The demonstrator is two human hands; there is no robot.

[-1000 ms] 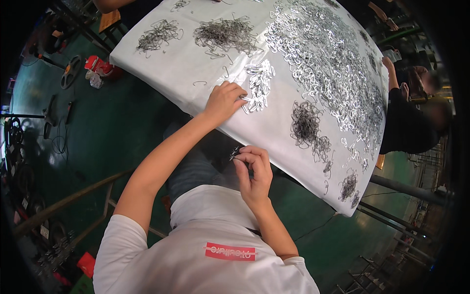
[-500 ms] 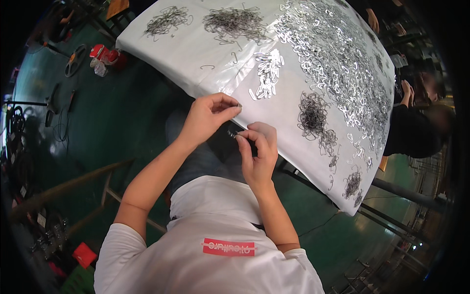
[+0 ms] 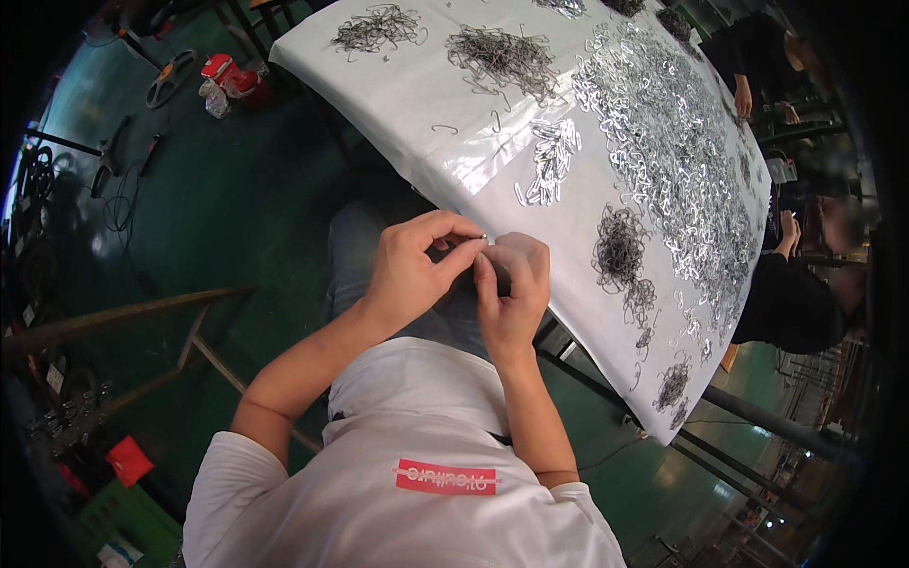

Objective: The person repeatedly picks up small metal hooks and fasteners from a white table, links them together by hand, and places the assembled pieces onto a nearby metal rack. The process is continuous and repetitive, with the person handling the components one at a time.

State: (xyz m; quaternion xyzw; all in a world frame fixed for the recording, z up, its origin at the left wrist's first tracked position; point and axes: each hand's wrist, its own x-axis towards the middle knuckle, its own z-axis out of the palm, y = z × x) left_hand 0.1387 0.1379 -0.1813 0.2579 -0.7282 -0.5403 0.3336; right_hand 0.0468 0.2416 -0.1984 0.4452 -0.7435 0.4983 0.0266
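Note:
In front of the table's near edge, my two hands come together with their fingertips almost touching. My left hand (image 3: 417, 270) pinches a small metal piece (image 3: 485, 239) between thumb and forefinger; only a glint of it shows. Closed beside it, my right hand (image 3: 514, 298) presses thumb and fingers together, and whatever is in them is hidden. Just beyond the hands lies a small heap of shiny flat metal clips (image 3: 549, 161). A dark heap of bent wire hooks (image 3: 618, 248) is to the right of my right hand.
A white-covered table (image 3: 426, 156) carries a broad spread of shiny metal clips (image 3: 672, 142) and more dark wire hooks (image 3: 500, 59) farther back. People work along its right side, one hand (image 3: 743, 97) near the edge. Red containers (image 3: 237, 83) stand on the green floor at left.
My hands have drawn together; the right hand has moved up to the left hand's fingertips. The small shiny wire piece that showed at my right fingers is now hidden. The view has shifted slightly.

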